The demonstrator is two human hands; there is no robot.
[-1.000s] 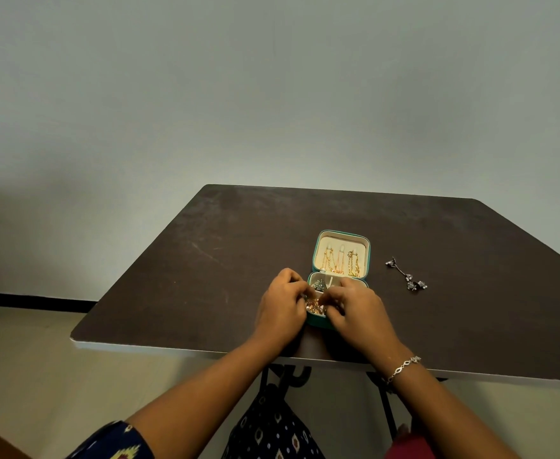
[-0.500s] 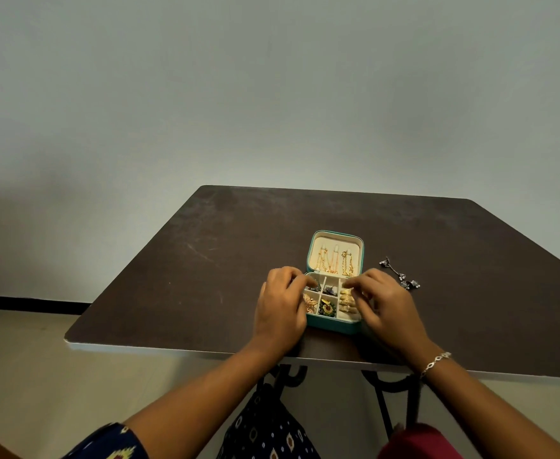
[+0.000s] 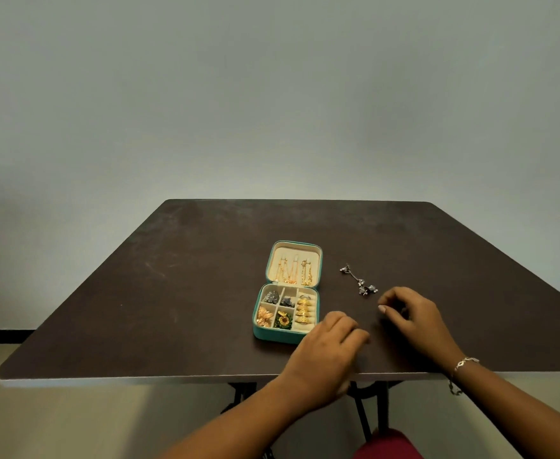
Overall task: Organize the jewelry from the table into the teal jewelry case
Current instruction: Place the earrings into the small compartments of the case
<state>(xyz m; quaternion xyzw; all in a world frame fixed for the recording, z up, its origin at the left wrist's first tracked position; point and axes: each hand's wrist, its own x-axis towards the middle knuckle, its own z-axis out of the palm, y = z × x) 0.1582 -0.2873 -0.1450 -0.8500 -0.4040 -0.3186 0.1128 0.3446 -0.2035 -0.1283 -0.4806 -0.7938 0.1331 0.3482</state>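
Note:
The teal jewelry case [image 3: 272,336] lies open on the dark table [image 3: 172,293]. Gold chains hang in its cream lid [image 3: 293,265]. Its compartments hold gold rings, dark studs and gold and green pieces. A silver earring pair [image 3: 359,281] lies on the table to the right of the case. My left hand [image 3: 328,346] hovers by the case's near right corner, fingers loosely curled, holding nothing. My right hand [image 3: 411,318] sits just below the silver earrings, fingers loosely curled and holding nothing that I can see.
The table's near edge [image 3: 206,379] runs under my wrists. A silver bracelet [image 3: 465,362] is on my right wrist. Black iron table legs [image 3: 364,412] and red cloth [image 3: 388,445] show below the edge. A plain wall stands behind.
Both hands have come off the case and moved right. The right hand now lies near the silver earrings; the left sits at the case's right corner. The compartments are now uncovered.

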